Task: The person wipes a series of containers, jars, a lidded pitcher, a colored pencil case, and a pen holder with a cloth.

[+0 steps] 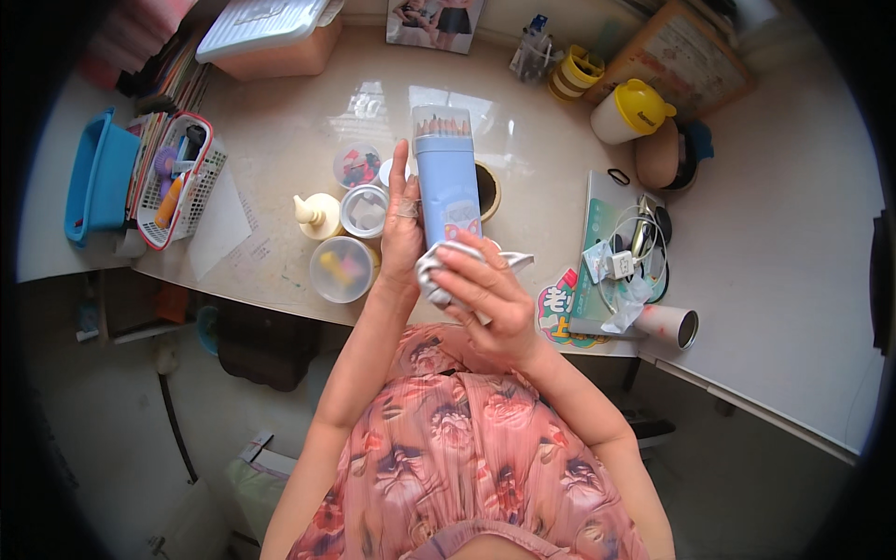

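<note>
Upright before me is a blue pencil case [448,185] with a clear lid, pencil tips showing inside it. My left hand [402,231] holds its left side, fingers pointing away from me. A crumpled pale cloth [437,276] is gripped in my right hand [493,294] and pressed against the case's near end. To the left of my left hand stand a cream pump bottle [318,215], an open clear jar [364,211], a tub of red and pink pieces [359,166] and a lidded translucent tub [343,269]. A round brown-rimmed container [488,192] is partly hidden behind the case.
At left are a white basket [185,182] and a blue bin [101,178]. A lidded storage box [273,42] sits at the back. To the right lie a yellow-lidded cup [630,112], tangled cables [640,245] on a green book, and a tipped cylinder [668,326] near the table edge.
</note>
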Tool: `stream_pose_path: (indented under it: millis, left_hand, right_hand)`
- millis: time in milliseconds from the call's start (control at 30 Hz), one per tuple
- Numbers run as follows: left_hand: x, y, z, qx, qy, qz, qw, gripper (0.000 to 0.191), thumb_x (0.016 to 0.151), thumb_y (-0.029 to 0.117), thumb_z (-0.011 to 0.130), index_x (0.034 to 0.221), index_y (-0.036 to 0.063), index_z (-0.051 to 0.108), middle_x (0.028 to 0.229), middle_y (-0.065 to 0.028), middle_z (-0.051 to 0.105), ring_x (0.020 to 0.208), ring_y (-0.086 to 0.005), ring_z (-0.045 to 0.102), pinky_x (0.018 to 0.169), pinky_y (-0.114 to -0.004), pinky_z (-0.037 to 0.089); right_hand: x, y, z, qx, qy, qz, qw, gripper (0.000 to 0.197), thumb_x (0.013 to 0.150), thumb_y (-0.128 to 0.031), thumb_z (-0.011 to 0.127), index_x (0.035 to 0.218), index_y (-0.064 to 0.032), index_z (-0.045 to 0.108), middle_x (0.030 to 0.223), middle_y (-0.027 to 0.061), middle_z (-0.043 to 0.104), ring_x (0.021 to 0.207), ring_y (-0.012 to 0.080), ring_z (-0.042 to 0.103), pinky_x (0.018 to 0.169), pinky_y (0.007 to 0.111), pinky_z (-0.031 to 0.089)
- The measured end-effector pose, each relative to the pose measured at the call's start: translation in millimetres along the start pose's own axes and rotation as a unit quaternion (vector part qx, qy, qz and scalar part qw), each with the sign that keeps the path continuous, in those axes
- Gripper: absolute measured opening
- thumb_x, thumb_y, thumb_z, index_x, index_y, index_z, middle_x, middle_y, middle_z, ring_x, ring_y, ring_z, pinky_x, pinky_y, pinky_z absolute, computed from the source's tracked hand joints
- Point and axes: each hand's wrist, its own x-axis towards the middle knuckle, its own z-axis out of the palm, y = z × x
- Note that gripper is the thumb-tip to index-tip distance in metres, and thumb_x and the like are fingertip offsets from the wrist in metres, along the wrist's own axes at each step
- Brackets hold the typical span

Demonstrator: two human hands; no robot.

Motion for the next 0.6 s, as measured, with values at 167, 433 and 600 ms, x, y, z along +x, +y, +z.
stream_pose_path:
  millis: [167,433,600]
  left_hand:
    - [-10,-17,-10,-0.034,-0.041,-0.069,0.996,0.071,0.092,0.050,0.051,0.148,0.0205,0.019,0.135,-0.0112,0.044,0.114,-0.0239,0.055,0.094,-0.036,0.050]
    - [-21,-16,-10,-0.025,-0.027,-0.154,0.987,0.075,0.080,0.048,0.066,0.135,0.0052,0.040,0.119,-0.0115,0.055,0.105,-0.0227,0.059,0.089,-0.037,0.053]
    - [-3,-3,-23,-0.182,-0.130,-0.080,0.971,0.072,0.082,0.050,0.063,0.129,-0.0006,0.044,0.120,-0.0143,0.056,0.107,-0.0229,0.058,0.085,-0.037,0.055]
  right_hand:
    - [34,28,-10,-0.047,0.048,-0.039,0.997,0.042,0.071,0.006,0.068,0.110,-0.0081,0.069,0.122,0.0092,0.061,0.126,0.0342,0.048,0.101,0.044,0.042]
    - [59,32,-8,0.092,0.197,0.179,0.960,0.034,0.082,0.003,0.062,0.114,-0.0074,0.067,0.125,0.0083,0.061,0.110,0.0245,0.059,0.087,0.031,0.049]
    - [-4,-1,16,0.103,0.124,0.133,0.978,0.041,0.081,0.002,0.063,0.121,-0.0058,0.063,0.133,0.0137,0.054,0.125,0.0291,0.050,0.100,0.036,0.042]
